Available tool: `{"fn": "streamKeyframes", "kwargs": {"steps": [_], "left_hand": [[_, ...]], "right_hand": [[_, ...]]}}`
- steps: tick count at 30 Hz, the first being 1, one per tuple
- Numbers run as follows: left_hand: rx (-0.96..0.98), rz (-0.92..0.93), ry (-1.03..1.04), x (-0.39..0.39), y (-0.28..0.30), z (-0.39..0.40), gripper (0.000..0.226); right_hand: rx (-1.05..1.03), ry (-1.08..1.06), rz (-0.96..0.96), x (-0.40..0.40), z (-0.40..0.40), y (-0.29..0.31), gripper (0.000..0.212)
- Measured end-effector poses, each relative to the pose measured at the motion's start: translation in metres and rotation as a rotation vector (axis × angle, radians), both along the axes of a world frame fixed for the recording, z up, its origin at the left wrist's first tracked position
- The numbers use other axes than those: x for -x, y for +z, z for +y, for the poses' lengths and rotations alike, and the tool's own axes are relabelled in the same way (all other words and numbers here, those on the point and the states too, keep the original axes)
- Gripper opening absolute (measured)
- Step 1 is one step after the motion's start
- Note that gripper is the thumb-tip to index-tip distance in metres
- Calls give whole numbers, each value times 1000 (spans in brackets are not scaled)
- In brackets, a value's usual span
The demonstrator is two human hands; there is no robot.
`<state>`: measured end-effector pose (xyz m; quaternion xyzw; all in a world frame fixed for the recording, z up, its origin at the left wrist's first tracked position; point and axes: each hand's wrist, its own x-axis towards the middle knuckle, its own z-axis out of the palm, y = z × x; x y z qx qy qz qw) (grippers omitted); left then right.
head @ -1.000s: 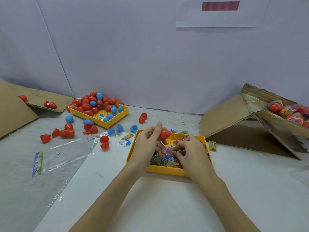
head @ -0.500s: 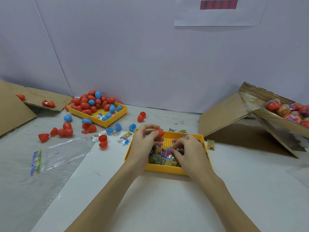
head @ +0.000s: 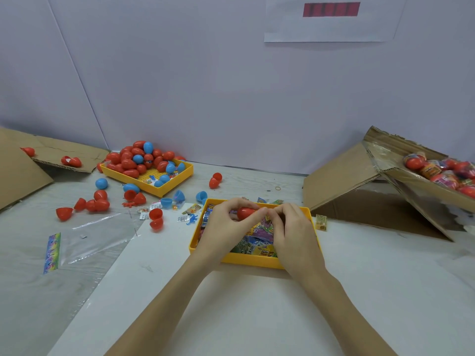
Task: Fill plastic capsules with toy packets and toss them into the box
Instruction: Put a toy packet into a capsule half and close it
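Note:
A red plastic capsule [head: 244, 212] is held over the near yellow tray [head: 246, 261], which is full of colourful toy packets [head: 259, 246]. My left hand [head: 223, 227] grips the capsule between thumb and fingers. My right hand [head: 293, 233] meets it from the right, its fingertips pinching at the capsule's open end; whether a packet is between them is hidden. At the right stands a tilted cardboard box [head: 385, 173] with several filled red capsules [head: 442, 170] inside.
A second yellow tray [head: 164, 190] heaped with red and blue capsules sits at the back left. Loose capsule halves [head: 156, 219] and small packets lie between the trays. A clear plastic bag [head: 84, 242] lies left, cardboard flaps [head: 64, 155] behind it.
My right hand has lifted out of the packets to the capsule. My left hand has lowered the capsule slightly and turned it towards the right hand.

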<state>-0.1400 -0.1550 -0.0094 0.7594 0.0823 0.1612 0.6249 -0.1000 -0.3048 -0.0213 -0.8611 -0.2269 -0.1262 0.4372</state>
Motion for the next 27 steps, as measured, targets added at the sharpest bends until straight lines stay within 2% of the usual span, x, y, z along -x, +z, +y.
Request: {"fn": "streamKeyframes", "kwargs": {"steps": [10,16,20,27], "left_hand": [[55,-12,-51,2,3,2,11],[135,-9,-10,0,2,3,27],[192,-32,-107,1,3,4,26],[146,-83,-131,3,4,2,27]], "right_hand": [[-56,117,-92,2,-3,1,10],[-197,119,-28,0,-4,5,7],[-293,113,76,-3,-7,6,8],[-503,16,220,-11,-11,7,3]]}}
